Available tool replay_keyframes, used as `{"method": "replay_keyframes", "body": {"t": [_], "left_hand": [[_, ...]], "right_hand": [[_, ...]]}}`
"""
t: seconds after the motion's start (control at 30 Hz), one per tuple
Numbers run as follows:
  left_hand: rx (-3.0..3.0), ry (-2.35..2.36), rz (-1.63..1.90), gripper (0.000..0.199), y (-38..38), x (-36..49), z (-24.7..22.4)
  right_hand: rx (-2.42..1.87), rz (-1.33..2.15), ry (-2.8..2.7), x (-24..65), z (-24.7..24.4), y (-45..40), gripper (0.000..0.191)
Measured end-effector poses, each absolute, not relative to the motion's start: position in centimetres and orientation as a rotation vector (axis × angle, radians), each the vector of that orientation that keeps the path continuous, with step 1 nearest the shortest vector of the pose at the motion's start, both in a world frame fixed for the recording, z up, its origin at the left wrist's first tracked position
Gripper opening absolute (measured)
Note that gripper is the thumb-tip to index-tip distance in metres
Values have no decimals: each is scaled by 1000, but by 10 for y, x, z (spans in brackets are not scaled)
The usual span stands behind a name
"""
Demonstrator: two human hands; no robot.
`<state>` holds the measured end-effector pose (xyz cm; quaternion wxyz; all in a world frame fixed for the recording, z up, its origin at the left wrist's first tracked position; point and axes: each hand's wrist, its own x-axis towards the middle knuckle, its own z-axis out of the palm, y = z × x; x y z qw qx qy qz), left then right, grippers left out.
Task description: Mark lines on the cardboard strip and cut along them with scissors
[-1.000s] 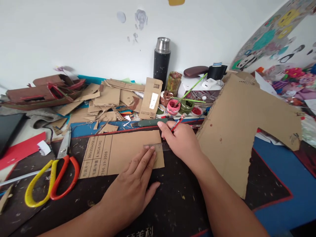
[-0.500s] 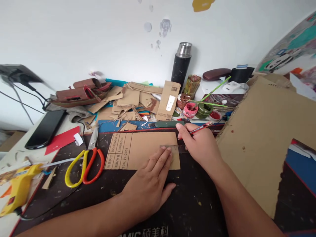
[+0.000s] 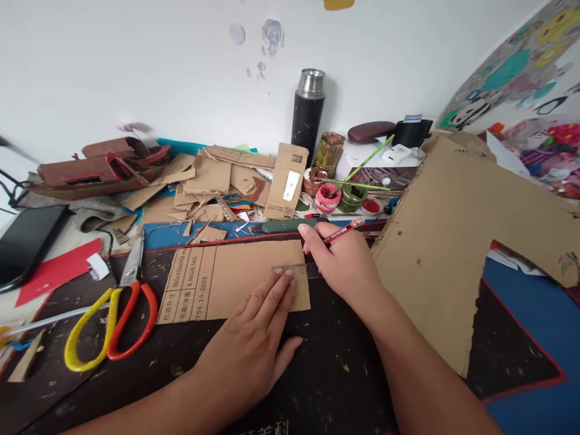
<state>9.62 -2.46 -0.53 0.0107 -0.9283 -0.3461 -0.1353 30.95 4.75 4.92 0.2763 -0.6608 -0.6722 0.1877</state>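
A rectangular piece of brown cardboard (image 3: 244, 266) with printed text on its left part lies on the dark mat. My left hand (image 3: 254, 326) rests flat on it, fingers stretched out. Those fingertips press on a thin ruler (image 3: 299, 270) that lies across the cardboard's right part and sticks out past its edge. Closed around a red-and-black pencil (image 3: 341, 232), my right hand (image 3: 342, 260) is at the cardboard's right edge by the ruler's end. The pencil's tip is hidden behind my fingers. Behind the cardboard lies a green-handled tool (image 3: 290, 226).
Scissors (image 3: 120, 320) with yellow and orange handles lie at the left, near a black phone (image 3: 29, 244). Cardboard scraps (image 3: 208, 175) and paint jars (image 3: 328, 197) stand along the back, before a black thermos (image 3: 308, 118). A large cardboard sheet (image 3: 435, 241) leans at the right.
The view has turned to the right, so things appear farther left. Both hands keep about the same places on the cardboard and ruler.
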Motion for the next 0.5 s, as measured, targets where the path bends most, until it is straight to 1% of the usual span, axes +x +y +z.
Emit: {"method": "replay_keyframes", "body": {"t": [0.17,0.37,0.5], "left_hand": [[-2887,-1095,-440,72,-25,96,-6],[-2904,-1100,-447,76,-25,95,-6],[-2898,-1108,-441,77,-25,96,-7]], "right_hand": [[-1760,540,-1789,309,51,46,54],[-1716,692,-1748,309,51,45,58],[-1762,680,-1799,308,51,47,57]]}}
